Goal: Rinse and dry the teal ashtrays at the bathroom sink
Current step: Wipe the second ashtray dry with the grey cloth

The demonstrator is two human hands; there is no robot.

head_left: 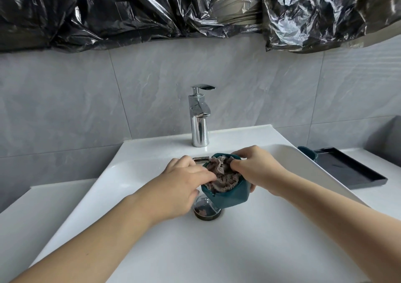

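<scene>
Teal faceted ceramic ashtray held above the white basin's drain | right hand grips its rim, left hand presses a grey rag inside | risk: wet glaze slips, cup chips on porcelain | second ashtray waits at the surface's right edge

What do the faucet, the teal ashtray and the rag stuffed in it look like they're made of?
Faucet: polished chromed metal, judging by its mirror reflections. Teal ashtray: probably glazed ceramic or hard plastic, with smooth faceted sides and a soft sheen. Rag: grey-brown terry or microfibre cloth, fuzzy and crumpled.
</scene>
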